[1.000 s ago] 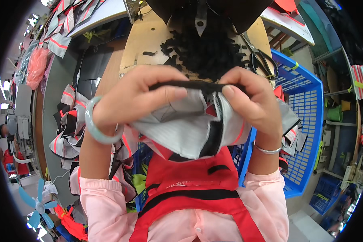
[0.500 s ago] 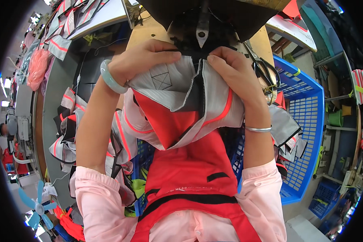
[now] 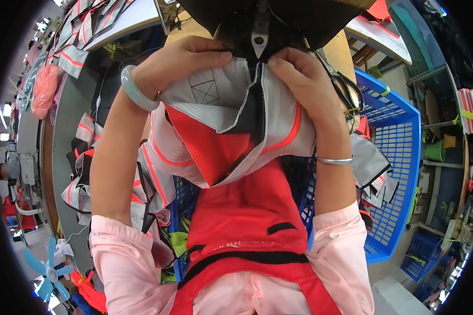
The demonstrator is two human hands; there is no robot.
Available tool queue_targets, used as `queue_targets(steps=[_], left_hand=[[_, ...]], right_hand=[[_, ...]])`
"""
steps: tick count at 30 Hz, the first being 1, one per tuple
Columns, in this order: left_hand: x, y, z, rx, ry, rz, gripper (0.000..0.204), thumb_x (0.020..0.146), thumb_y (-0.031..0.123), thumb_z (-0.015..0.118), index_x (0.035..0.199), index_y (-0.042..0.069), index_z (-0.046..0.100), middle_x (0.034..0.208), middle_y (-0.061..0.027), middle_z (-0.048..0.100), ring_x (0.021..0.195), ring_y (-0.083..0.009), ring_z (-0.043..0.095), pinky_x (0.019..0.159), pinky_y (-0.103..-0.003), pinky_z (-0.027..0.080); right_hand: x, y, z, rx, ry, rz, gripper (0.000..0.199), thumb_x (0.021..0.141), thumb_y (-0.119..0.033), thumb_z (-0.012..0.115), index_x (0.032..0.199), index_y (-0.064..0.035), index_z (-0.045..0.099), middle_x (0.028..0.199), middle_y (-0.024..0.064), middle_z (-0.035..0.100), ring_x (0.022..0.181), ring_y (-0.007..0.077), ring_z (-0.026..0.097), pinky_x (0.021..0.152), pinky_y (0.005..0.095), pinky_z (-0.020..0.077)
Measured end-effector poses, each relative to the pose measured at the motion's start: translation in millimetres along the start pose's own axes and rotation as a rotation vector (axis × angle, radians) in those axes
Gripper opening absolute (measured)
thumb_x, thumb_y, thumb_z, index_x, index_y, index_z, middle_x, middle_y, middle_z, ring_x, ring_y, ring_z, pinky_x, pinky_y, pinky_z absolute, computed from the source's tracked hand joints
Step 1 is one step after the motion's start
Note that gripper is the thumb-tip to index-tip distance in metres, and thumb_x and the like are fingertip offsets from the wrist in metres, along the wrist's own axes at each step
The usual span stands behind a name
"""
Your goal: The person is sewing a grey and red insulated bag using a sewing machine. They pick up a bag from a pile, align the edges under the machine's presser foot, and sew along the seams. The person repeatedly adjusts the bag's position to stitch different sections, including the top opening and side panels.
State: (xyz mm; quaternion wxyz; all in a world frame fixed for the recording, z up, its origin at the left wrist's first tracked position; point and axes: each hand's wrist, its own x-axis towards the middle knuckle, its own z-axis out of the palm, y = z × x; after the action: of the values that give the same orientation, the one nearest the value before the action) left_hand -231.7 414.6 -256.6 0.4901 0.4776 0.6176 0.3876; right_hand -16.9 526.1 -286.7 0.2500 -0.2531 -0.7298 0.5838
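A grey fabric piece [image 3: 281, 123] with red-orange stripes, a red panel and black edging is stretched between my two hands. My left hand [image 3: 194, 60] pinches its upper left edge, thumb on top, near a stitched crossed square. The upper right edge is gripped by my right hand [image 3: 297, 71], fingers curled behind the cloth. Black binding runs along the opening between them. Right above, the pointed metal part of a sewing machine [image 3: 259, 39] comes down close to the fabric's edge. The fingertips behind the cloth are partly hidden.
Black scissors [image 3: 347, 89] lie right of my right hand. A blue plastic basket [image 3: 399, 210] holding similar grey pieces stands at the right. More striped pieces [image 3: 81, 194] hang in a heap at the left. A light blue fan [image 3: 50, 270] is at lower left.
Both hands have moved slightly up and forward with the fabric, bringing its edge closer to the machine's metal part. The left hand has also shifted a little left.
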Motion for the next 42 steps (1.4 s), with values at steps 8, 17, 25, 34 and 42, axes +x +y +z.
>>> queue_targets(steps=[8,17,25,34,42], left_hand=[[2.8,8.4,-4.8,0.228,0.105,-0.058,0.032,0.092,0.019,0.060,0.114,-0.004,0.059,0.097,-0.0018,0.064,0.087,-0.0069,0.059,0.079,-0.022,0.048],[-27.2,-6.0,13.1,0.418,0.037,0.002,0.029,0.090,0.023,0.062,0.104,-0.003,0.064,0.084,0.0000,0.064,0.078,-0.0054,0.054,0.071,-0.022,0.045],[-30.2,8.3,35.9,0.517,0.043,0.210,0.028,0.087,0.019,0.065,0.101,-0.006,0.064,0.076,-0.0047,0.063,0.068,-0.0071,0.052,0.065,-0.023,0.045],[-13.6,3.9,26.7,0.541,0.022,0.195,0.032,0.089,0.023,0.062,0.102,-0.006,0.063,0.078,-0.0052,0.063,0.071,-0.0076,0.054,0.068,-0.023,0.046],[0.9,4.0,17.5,0.563,0.043,0.156,0.032,0.090,0.025,0.061,0.099,-0.006,0.062,0.079,-0.0014,0.062,0.074,-0.0047,0.051,0.071,-0.021,0.045]], right_hand=[[-0.7,1.5,-2.9,0.010,0.080,-0.008,0.027,0.086,-0.024,0.057,0.091,0.0018,0.064,0.073,-0.0015,0.057,0.070,0.0063,0.049,0.064,0.0237,0.0418],[-59.4,-8.3,-5.5,0.187,-0.253,0.133,0.021,0.089,-0.016,0.063,0.097,0.0027,0.062,0.085,0.0013,0.063,0.077,0.0066,0.055,0.069,0.0220,0.0467],[-38.1,-4.1,10.1,0.206,-0.066,0.072,0.025,0.086,-0.014,0.064,0.102,0.0042,0.060,0.090,0.0029,0.063,0.080,0.0063,0.057,0.070,0.0207,0.0462],[-14.9,11.6,11.1,0.185,-0.010,0.064,0.017,0.085,-0.016,0.062,0.089,0.0006,0.060,0.073,-0.0039,0.054,0.066,0.0027,0.047,0.058,0.0185,0.0386],[-2.4,14.4,14.1,0.344,0.022,0.099,0.015,0.084,-0.016,0.062,0.088,-0.0023,0.058,0.066,-0.0019,0.050,0.059,0.0072,0.045,0.056,0.0213,0.0355]])
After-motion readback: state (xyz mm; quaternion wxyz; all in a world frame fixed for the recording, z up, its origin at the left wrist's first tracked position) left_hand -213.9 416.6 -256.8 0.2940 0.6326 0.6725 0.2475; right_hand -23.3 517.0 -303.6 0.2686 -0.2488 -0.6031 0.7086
